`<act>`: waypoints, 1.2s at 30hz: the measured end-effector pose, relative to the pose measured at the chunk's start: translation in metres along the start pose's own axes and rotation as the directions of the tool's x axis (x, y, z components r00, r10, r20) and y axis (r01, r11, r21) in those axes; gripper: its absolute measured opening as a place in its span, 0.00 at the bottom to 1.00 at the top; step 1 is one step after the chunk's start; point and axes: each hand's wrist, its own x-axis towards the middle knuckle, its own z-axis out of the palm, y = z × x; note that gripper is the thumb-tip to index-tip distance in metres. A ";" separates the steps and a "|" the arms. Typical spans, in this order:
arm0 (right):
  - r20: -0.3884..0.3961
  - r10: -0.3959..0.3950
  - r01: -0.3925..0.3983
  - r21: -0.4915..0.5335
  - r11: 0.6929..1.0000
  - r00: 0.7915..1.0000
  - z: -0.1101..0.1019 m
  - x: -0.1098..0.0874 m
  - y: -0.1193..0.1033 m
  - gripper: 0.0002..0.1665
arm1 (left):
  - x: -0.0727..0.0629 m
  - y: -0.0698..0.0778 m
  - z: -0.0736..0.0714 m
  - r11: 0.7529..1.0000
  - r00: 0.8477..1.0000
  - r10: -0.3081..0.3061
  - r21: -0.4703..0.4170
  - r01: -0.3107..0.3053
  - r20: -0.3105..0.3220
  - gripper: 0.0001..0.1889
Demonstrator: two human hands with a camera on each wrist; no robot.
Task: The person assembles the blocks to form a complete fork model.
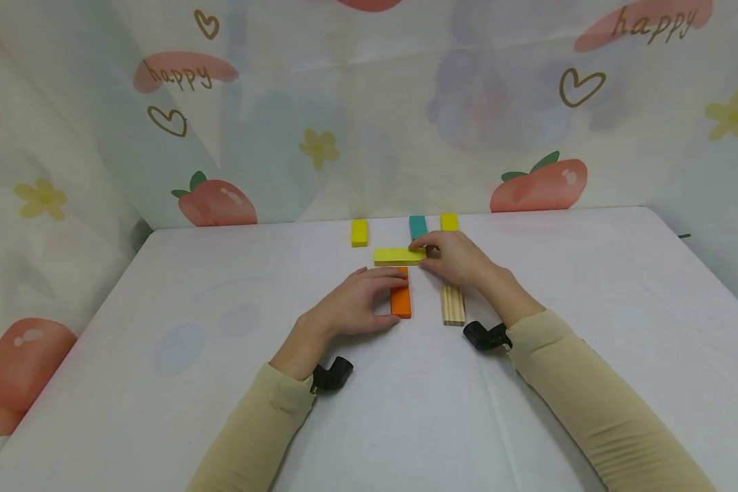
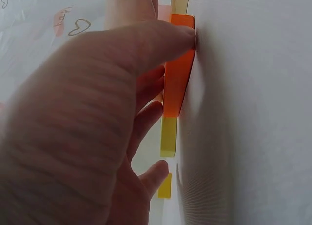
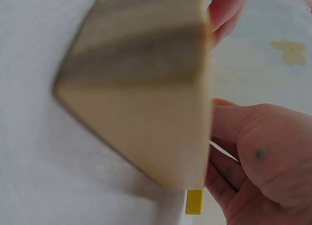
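My left hand [image 1: 359, 301] holds an orange block [image 1: 401, 304] by its ends, with the thumb on the near end and a finger over the far part. In the left wrist view the thumb lies on the orange block [image 2: 179, 73]. Just beyond it, a yellow-green block [image 1: 396, 257] lies crosswise on the table. My right hand [image 1: 455, 258] pinches that block's right end between thumb and fingers. A plain wooden block [image 1: 453, 305] lies below my right hand; in the right wrist view this wooden block [image 3: 136, 127] hides the right fingertips.
Farther back lie a yellow block [image 1: 359, 233] on the left, a teal block [image 1: 417, 227] and another yellow block [image 1: 449, 222] behind my right hand. A white cloth [image 1: 160, 410] covers the table, and a printed curtain [image 1: 375, 171] hangs along its back edge.
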 end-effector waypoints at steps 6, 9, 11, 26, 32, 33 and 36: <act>0.002 -0.006 0.006 -0.007 1.000 1.000 0.000 0.001 0.000 0.23 | 0.000 0.000 0.000 1.000 1.000 0.000 -0.010 0.000 0.002 0.28; 0.001 -0.006 0.006 -0.005 1.000 1.000 0.000 0.001 0.000 0.22 | 0.000 0.001 -0.001 1.000 1.000 0.000 -0.014 0.000 0.004 0.28; 0.001 -0.008 0.008 -0.005 1.000 1.000 0.001 0.001 0.000 0.22 | 0.000 0.001 -0.001 1.000 1.000 -0.001 -0.015 0.002 0.006 0.29; 0.016 0.006 -0.006 -0.003 1.000 1.000 0.000 0.000 -0.002 0.22 | 0.003 0.001 0.000 0.998 0.999 -0.046 -0.037 0.047 0.021 0.30; 0.013 0.004 -0.004 -0.014 1.000 1.000 0.001 0.000 -0.002 0.21 | 0.003 0.001 0.000 0.997 0.998 -0.055 -0.053 0.056 0.025 0.30; 0.013 0.004 -0.004 -0.016 1.000 1.000 0.001 -0.001 -0.003 0.21 | 0.003 0.001 0.000 0.997 0.998 -0.058 -0.054 0.059 0.025 0.30; 0.015 0.005 -0.004 -0.017 1.000 1.000 0.001 -0.001 -0.004 0.21 | 0.003 0.002 0.000 0.996 0.998 -0.066 -0.057 0.067 0.024 0.30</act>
